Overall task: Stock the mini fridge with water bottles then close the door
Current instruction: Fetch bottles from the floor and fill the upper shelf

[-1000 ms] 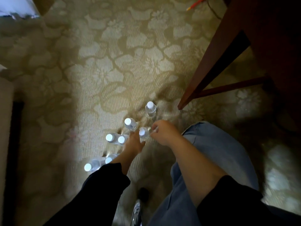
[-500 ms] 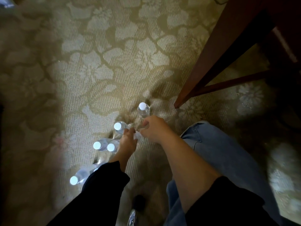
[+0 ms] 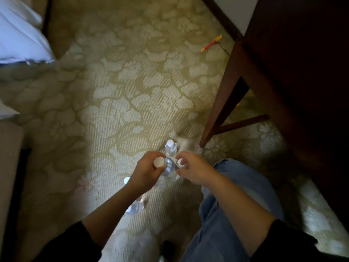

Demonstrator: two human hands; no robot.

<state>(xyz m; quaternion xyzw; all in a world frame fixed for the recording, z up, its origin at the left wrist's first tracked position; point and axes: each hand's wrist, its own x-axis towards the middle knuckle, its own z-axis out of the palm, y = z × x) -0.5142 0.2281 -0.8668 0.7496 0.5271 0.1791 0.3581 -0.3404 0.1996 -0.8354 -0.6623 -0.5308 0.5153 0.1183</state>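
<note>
Water bottle [image 3: 167, 166] with a white cap sits in the left hand [image 3: 145, 173], whose fingers clench its neck, above the floral carpet [image 3: 117, 110]. At 3 o'clock of it the right hand [image 3: 194, 168] pinches what seems a second bottle [image 3: 179, 162] by its cap, blurred. Another bottle [image 3: 171, 148] stands upright at 12 o'clock; more bottles [image 3: 135, 207] are at 7 o'clock, beside the left forearm. A dark wooden table leg [image 3: 222, 95] slants at 2 o'clock

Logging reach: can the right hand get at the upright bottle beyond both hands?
Probably yes: the upright bottle stands just past the right hand with nothing between, though its grip is busy on another bottle's cap.
</note>
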